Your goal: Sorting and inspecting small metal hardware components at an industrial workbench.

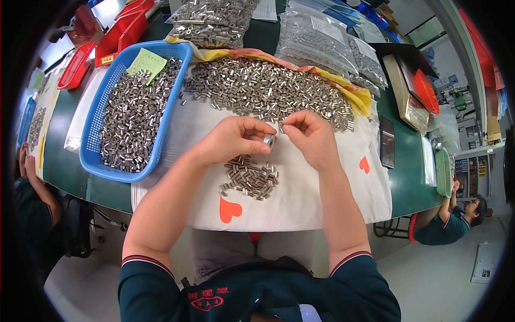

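My left hand (236,139) pinches a small shiny metal sleeve (269,140) between thumb and fingers, its round end facing me. My right hand (308,134) is curled close beside it, fingertips almost touching the sleeve; whether it holds a piece of its own I cannot tell. Both hover over a white cloth with red hearts (300,198). A small heap of the same metal sleeves (251,177) lies on the cloth right below my hands. A wide spread of many more sleeves (263,88) covers the far part of the cloth.
A blue perforated basket (96,126) full of sleeves, with a green paper slip (146,61), stands at the left. Clear bags of metal parts (322,37) lie at the back, red trays (115,32) at the back left, a scale (405,96) at the right. Other people sit at both sides.
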Demonstrator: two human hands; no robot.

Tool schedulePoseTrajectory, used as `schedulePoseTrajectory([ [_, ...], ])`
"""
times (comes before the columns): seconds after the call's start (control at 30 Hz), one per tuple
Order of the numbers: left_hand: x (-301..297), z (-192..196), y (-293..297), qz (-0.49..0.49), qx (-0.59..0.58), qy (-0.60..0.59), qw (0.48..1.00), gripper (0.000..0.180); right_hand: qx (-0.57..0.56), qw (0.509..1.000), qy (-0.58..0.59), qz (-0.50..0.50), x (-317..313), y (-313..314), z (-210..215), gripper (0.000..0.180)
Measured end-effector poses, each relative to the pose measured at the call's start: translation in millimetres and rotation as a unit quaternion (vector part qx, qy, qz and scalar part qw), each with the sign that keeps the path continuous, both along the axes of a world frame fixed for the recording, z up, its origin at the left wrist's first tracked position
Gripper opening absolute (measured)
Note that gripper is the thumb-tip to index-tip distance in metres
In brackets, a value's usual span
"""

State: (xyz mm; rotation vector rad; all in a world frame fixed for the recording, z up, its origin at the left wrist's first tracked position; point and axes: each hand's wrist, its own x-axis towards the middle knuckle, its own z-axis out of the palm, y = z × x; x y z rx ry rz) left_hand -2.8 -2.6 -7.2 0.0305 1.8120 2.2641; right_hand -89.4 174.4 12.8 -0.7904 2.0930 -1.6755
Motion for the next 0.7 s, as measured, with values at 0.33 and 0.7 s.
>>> schedulePoseTrajectory([
  [0.33,-3.4,-4.0,-2.0,0.042,0.024,0.0,0.999,0.035,0.027,0.998,0.033,0.053,13.2,0.0,1.6,0.009],
  [0.7,-1.9,6.7,6.8,0.088,-0.033,-0.011,0.995,0.032,0.033,0.954,0.297,0.015,17.5,0.3,2.3,0.011],
])
